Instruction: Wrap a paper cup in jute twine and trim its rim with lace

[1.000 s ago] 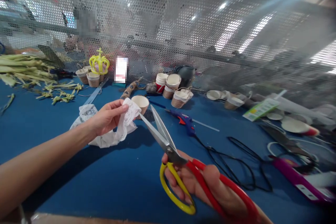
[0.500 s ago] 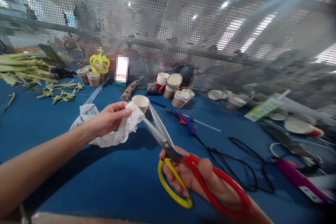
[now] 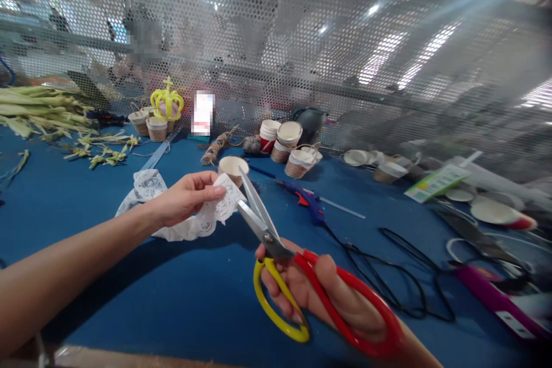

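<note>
My left hand [image 3: 196,195] pinches a strip of white lace [image 3: 228,198] near its end, and the rest of the strip trails down and lies on the blue table behind my wrist. In my right hand [image 3: 319,293] is a pair of scissors [image 3: 268,237] with one red and one yellow handle. Its blades are spread apart, with their tips close to the lace's right edge; whether they touch it I cannot tell. Just beyond the lace stands a paper cup [image 3: 233,169], partly hidden by the lace and a blade.
A blue glue gun [image 3: 308,200] with a black cord lies to the right, near a purple power strip [image 3: 495,299]. Twine-wrapped cups [image 3: 299,162], a twine roll [image 3: 215,148] and a yellow crown [image 3: 167,103] stand at the back. Pale husks [image 3: 38,106] lie at far left.
The lace end and my left hand have shifted slightly right. The scissors have drawn a little to the left and back, their blades still spread.
</note>
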